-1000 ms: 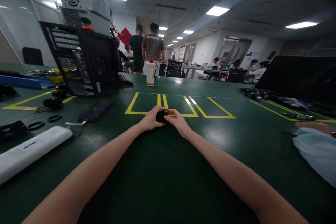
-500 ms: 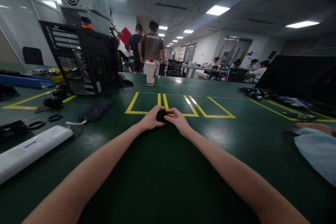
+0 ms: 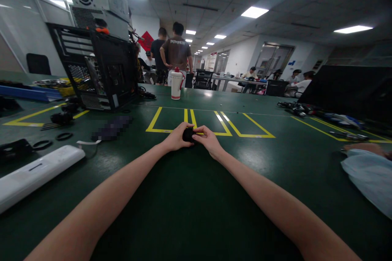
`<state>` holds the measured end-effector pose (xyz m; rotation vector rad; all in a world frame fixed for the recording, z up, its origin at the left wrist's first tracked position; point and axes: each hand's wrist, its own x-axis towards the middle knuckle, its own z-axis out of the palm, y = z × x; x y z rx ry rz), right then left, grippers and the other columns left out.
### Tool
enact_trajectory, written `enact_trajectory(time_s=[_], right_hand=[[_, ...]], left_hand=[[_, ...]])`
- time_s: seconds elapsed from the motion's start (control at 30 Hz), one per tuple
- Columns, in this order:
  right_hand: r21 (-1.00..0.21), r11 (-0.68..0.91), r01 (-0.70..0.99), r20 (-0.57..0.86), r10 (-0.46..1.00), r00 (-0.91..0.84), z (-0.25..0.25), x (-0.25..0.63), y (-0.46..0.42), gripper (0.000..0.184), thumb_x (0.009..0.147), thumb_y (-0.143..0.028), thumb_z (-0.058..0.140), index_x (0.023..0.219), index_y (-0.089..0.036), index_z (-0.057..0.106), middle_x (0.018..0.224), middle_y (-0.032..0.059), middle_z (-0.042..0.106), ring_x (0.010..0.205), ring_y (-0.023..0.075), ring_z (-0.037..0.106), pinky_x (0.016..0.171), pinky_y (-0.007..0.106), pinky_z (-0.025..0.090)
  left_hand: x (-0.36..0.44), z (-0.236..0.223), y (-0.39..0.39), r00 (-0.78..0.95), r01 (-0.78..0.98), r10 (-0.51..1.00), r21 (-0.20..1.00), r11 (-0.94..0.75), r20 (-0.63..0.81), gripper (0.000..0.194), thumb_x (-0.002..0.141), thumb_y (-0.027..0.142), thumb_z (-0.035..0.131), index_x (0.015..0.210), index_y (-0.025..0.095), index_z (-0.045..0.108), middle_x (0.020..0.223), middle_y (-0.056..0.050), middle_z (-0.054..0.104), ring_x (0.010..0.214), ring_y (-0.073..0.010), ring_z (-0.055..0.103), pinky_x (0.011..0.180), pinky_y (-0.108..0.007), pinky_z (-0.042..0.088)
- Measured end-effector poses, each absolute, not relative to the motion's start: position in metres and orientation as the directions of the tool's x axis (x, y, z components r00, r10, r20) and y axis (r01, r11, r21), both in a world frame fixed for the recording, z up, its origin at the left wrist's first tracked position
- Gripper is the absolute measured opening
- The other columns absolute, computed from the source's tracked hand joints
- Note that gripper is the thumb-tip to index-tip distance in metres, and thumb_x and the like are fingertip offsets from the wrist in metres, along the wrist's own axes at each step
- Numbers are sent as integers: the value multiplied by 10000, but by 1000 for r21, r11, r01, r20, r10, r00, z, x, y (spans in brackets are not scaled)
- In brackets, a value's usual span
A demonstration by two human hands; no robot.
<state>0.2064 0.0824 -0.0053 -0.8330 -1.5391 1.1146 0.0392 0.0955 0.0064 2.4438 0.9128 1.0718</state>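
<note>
Between my two hands is a small black round object (image 3: 188, 134), too small and dark to name. My left hand (image 3: 177, 137) curls round its left side, with thumb below and fingers above. From the right, my right hand (image 3: 208, 139) pinches its edge with thumb and fingertips. The object is held over the green table (image 3: 196, 195), close to the yellow tape outlines (image 3: 159, 131). My fingers hide part of it.
An open computer case (image 3: 107, 65) carrying power supplies (image 3: 98, 0) stands at the left. Behind my hands is a white cup (image 3: 176, 85). A white power strip (image 3: 39, 175) lies left. Another person's pale blue sleeve (image 3: 369, 175) is at the right. People stand and sit farther back.
My hands stay in nearly the same place, still holding the black object, which looks slightly turned. The pale blue sleeve at the right has shifted a little to the left.
</note>
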Motion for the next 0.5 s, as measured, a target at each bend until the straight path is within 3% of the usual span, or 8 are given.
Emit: enact_trajectory(time_s=[0.17,0.3,0.5], right_hand=[[-963,269,12,256,929,-266,-3,209,83,348,648,-260,618,974,-213,506,990,31,540,925,167,531,851,376,394],[-956,290,-40,286,895,-343,-4,211,84,314,629,-238,635,915,-218,509,987,14,541,922,160,539,853,363,393],[-940,341,-16,333,906,-261,-9,209,87,276,630,-279,632,872,-220,514,935,2,542,856,134,547,838,342,395]], left_hand=[[38,8,94,515,426,679,531,-733,524,578,596,226,669,1103,207,392,1067,-49,466,996,-217,471,848,-364,392],[39,5,95,512,422,671,523,-740,537,581,591,218,670,1101,207,391,1065,-48,468,993,-214,473,854,-362,388],[40,2,99,510,415,655,508,-755,557,590,580,226,679,1097,204,397,1057,-50,467,991,-215,470,856,-360,384]])
